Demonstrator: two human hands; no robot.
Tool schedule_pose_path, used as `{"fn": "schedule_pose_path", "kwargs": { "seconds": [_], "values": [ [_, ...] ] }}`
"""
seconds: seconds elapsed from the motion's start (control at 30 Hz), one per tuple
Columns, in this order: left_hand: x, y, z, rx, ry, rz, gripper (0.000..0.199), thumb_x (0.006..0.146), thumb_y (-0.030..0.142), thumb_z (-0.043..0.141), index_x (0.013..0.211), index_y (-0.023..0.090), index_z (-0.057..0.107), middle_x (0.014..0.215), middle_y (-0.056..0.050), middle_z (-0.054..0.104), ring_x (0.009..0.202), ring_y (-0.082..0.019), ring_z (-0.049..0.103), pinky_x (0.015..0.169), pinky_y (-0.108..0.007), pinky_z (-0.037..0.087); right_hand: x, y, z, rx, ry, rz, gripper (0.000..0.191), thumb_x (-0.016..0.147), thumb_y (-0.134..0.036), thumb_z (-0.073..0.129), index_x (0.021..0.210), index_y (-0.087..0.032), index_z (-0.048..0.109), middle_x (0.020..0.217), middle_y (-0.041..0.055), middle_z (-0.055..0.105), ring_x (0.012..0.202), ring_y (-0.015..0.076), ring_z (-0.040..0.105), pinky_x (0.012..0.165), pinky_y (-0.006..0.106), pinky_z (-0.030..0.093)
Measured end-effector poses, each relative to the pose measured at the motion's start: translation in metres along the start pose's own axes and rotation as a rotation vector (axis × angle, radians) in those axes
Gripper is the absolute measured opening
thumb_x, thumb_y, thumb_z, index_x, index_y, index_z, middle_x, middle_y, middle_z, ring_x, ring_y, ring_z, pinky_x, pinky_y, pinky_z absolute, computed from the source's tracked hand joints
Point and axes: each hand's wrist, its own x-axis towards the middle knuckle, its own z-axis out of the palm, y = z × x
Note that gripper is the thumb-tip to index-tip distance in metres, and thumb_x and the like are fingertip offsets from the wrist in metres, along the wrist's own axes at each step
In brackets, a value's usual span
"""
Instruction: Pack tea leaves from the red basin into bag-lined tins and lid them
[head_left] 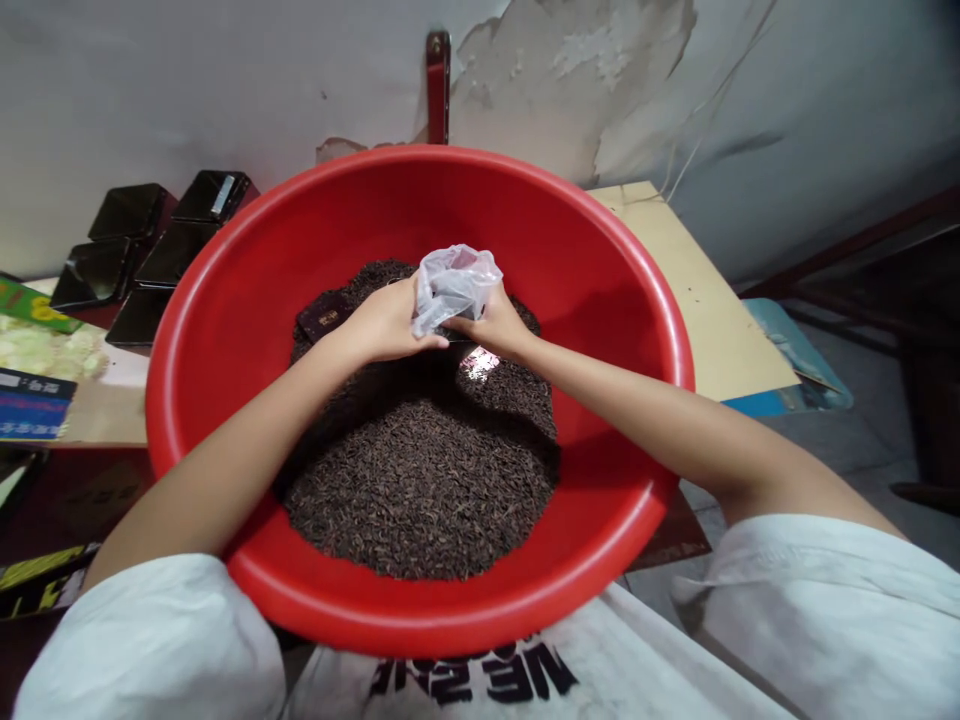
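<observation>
A clear plastic bag (457, 280) with a crumpled, upright mouth is between my hands, above the basin. My left hand (391, 322) wraps its left side, the thumb pointing inward. Closed on the opposite side is my right hand (496, 322), its thumb across the front. Below the bag a dark, glossy surface shows, perhaps a tin around it; the hands hide most of it. Loose dark dried leaves that look like tea (420, 480) fill the bottom of the large red plastic basin (600, 560). A dark maroon piece with small lettering (327, 316) lies on the leaves near my left wrist.
Several dark square tins (127, 212) stand left of the basin. Near them lie a green packet (34, 303) and a blue printed box (34, 408). A tan board (667, 280) extends to the right. A peeling wall (225, 80) rises behind.
</observation>
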Motion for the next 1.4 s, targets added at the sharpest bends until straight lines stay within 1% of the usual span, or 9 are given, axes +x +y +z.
{"fn": "schedule_pose_path", "kwargs": {
  "seconds": [0.13,0.37,0.53,0.77,0.9,1.03,1.13,1.23,1.4],
  "values": [
    [-0.013,-0.017,-0.005,-0.158,0.018,0.009,0.07,0.063,0.034,0.078,0.126,0.015,0.053,0.127,-0.015,0.061,0.116,-0.03,0.059,0.101,-0.042,0.044,-0.005,-0.01,0.004,0.138,0.01,-0.024,0.081,0.068,-0.074,0.06,0.128,-0.022,0.044,0.141,0.0136,0.04,0.135,0.0287,0.036,0.116,0.047,0.028],
    [-0.037,-0.042,-0.019,-0.326,0.015,-0.036,0.069,0.065,0.04,0.074,0.125,0.013,0.055,0.129,-0.015,0.059,0.121,-0.03,0.054,0.107,-0.047,0.039,-0.006,-0.037,-0.005,0.351,-0.116,-0.077,0.051,0.074,-0.073,0.057,0.083,-0.024,0.068,0.14,0.0055,0.049,0.136,0.0254,0.038,0.116,0.048,0.025],
    [-0.043,-0.049,-0.023,-0.587,-0.129,-0.037,0.072,0.066,0.039,0.071,0.132,0.021,0.049,0.117,-0.01,0.066,0.093,-0.024,0.068,0.083,-0.038,0.055,-0.009,-0.042,0.003,0.329,-0.018,-0.052,0.046,0.075,-0.067,0.06,0.069,-0.023,0.069,0.129,0.005,0.057,0.127,0.0233,0.048,0.113,0.047,0.03],
    [-0.031,-0.026,-0.007,-0.385,0.077,-0.044,0.071,0.067,0.028,0.069,0.134,0.02,0.046,0.103,-0.005,0.069,0.075,-0.015,0.065,0.067,-0.025,0.051,-0.013,-0.04,0.025,0.179,0.253,0.016,0.012,0.075,-0.03,0.07,0.072,-0.02,0.064,0.118,0.0076,0.06,0.118,0.0224,0.054,0.109,0.046,0.037],
    [-0.023,-0.018,0.001,-0.284,0.164,-0.001,0.033,0.068,0.022,0.063,0.101,0.017,0.06,0.08,0.0,0.067,0.065,-0.012,0.059,0.061,-0.022,0.044,-0.015,-0.044,0.029,0.077,0.293,0.082,0.009,0.071,-0.02,0.07,0.069,-0.019,0.061,0.12,0.0091,0.056,0.121,0.024,0.051,0.111,0.047,0.034],
    [-0.018,-0.016,0.009,-0.335,0.297,-0.101,0.012,0.064,0.017,0.062,0.073,0.018,0.053,0.066,0.002,0.062,0.06,-0.012,0.056,0.058,-0.023,0.043,-0.019,-0.043,0.028,0.047,0.225,0.064,0.014,0.079,-0.032,0.064,0.073,-0.02,0.064,0.125,0.0089,0.052,0.124,0.0254,0.047,0.113,0.049,0.03],
    [-0.018,-0.014,0.015,-0.407,0.435,-0.265,0.017,0.061,0.016,0.066,0.073,0.018,0.054,0.077,-0.002,0.067,0.072,-0.016,0.062,0.071,-0.027,0.049,-0.024,-0.042,0.03,0.002,0.131,-0.067,0.032,0.086,-0.051,0.054,0.089,-0.021,0.064,0.134,0.009,0.043,0.131,0.0273,0.039,0.114,0.051,0.027],
    [-0.021,-0.008,0.022,-0.433,0.514,-0.363,0.019,0.062,0.015,0.068,0.075,0.017,0.053,0.082,-0.004,0.069,0.079,-0.018,0.065,0.077,-0.03,0.052,-0.027,-0.041,0.033,-0.086,0.165,-0.141,0.044,0.083,-0.064,0.051,0.097,-0.023,0.059,0.135,0.0101,0.041,0.131,0.0293,0.037,0.113,0.052,0.027],
    [-0.026,-0.01,0.029,-0.532,0.531,-0.229,0.045,0.066,0.022,0.072,0.103,0.021,0.047,0.089,-0.003,0.068,0.076,-0.016,0.068,0.069,-0.028,0.054,-0.023,-0.033,0.034,-0.044,0.289,-0.148,0.029,0.087,-0.051,0.05,0.102,-0.025,0.05,0.116,0.008,0.051,0.116,0.0239,0.048,0.105,0.048,0.036]
  ]
}}
